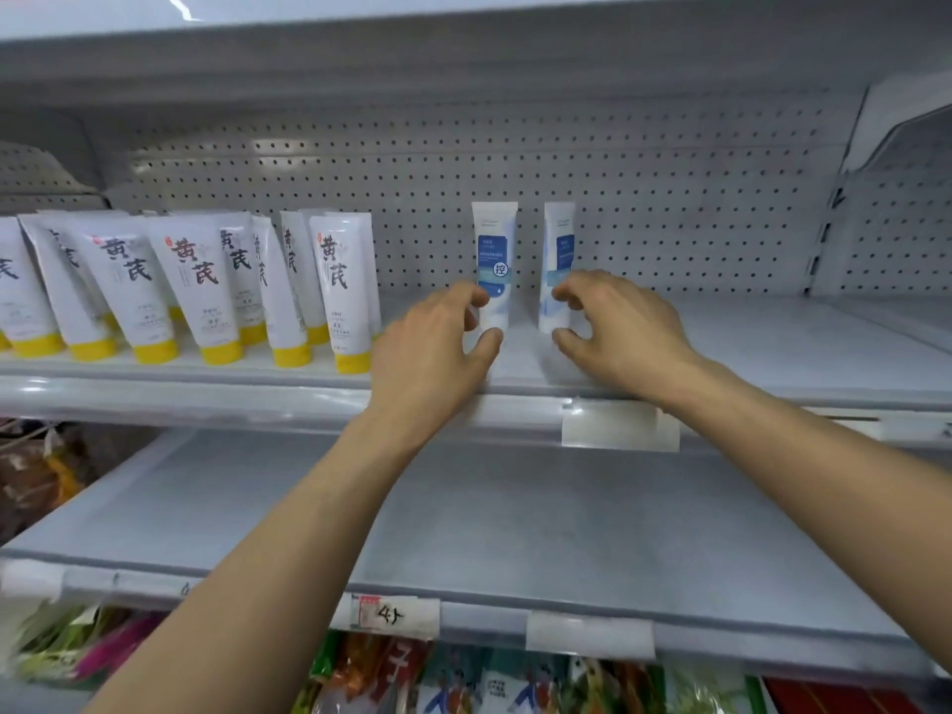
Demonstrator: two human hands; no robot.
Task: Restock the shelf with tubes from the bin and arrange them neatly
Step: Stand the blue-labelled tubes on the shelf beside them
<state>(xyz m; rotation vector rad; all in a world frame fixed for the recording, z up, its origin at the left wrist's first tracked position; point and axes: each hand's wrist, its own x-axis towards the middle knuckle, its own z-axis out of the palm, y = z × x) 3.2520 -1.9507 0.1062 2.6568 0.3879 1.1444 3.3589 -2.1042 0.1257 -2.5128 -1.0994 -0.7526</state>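
on the shelf (772, 342), two tubes (493, 249) (559, 249) (upright) in the hands (427, 347) (623, 332)

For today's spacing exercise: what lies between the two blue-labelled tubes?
Head view: bare shelf only, between the left blue tube and right blue tube.

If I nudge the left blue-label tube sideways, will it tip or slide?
The left blue-label tube stands upright on its narrower end, tall for that base, so a high push would probably tip it. The left hand pinches it low, which should slide it. Its smooth plastic body looks light, likely squeezable.
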